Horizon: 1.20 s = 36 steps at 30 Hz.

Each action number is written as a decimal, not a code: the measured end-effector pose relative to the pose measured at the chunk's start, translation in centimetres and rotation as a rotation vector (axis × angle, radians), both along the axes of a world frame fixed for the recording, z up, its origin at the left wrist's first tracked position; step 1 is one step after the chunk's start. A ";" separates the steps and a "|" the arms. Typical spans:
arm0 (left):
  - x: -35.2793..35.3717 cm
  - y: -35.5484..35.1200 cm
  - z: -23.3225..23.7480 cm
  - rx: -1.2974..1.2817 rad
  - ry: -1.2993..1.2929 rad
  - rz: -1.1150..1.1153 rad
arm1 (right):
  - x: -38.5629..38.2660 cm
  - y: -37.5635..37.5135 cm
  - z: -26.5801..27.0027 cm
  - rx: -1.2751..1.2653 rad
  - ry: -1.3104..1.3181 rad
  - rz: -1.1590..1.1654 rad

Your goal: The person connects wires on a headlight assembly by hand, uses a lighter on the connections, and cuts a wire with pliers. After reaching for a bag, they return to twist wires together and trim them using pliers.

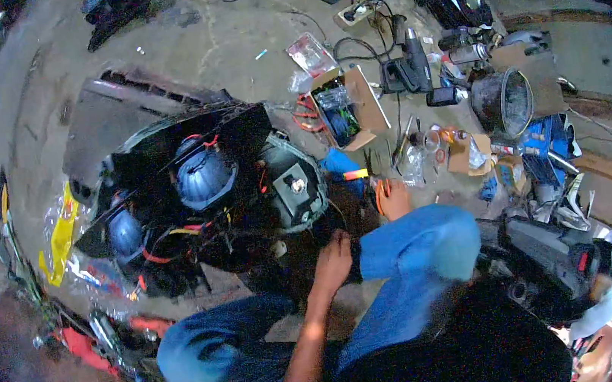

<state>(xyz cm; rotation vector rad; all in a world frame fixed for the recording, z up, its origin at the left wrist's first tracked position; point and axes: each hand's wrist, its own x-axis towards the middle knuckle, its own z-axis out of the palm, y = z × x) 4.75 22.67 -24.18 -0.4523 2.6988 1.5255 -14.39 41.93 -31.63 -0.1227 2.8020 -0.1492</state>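
Near the middle of the view, my right hand [397,200] is closed around the orange handles of what look like pliers [381,195]. My left hand [335,256] hangs in front of my lap with its fingers drawn together. What it pinches, if anything, is lost in the dark area there. Just beyond it lies a round, grey-green lamp unit [295,187] with a square centre. To its left, a black headlight housing [244,126] holds two bluish domed lenses [205,174], with red and yellow wires around them. A blue cloth or pouch [339,162] sits between the lamp unit and the pliers.
An open cardboard box [368,103] with wires stands beyond my hands. Farther right are a heat gun [409,64], a power strip [360,10] and a metal can [515,102]. Yellow plastic [61,235] lies at left. A dark grey case [549,245] is by my right knee.
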 end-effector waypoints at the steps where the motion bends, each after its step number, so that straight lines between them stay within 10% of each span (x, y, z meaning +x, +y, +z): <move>1: -1.0 0.1 -0.4 0.192 -0.139 0.063 | -0.3 -0.6 -0.5 -0.059 0.143 0.063; 5: -5.2 0.4 -4.9 0.374 -0.284 0.195 | -1.8 -3.8 0.6 -0.069 0.248 -0.007; 14: -2.7 -6.9 13.4 0.657 -0.100 0.180 | -1.7 -2.3 -0.7 -0.325 0.297 -0.202; 21: 1.5 -14.8 25.4 0.871 0.152 0.521 | -6.4 -1.4 14.2 -0.765 0.507 -0.193; 26: 0.4 -16.2 27.1 0.928 0.388 0.687 | -4.4 -7.8 32.9 -1.011 0.403 0.031; 29: 0.3 -16.6 26.7 0.924 0.412 0.637 | 0.1 -15.2 39.9 -0.677 0.429 0.773; 36: 1.8 -16.4 25.9 0.877 0.455 0.670 | 2.7 -23.4 36.2 -0.637 -0.129 0.951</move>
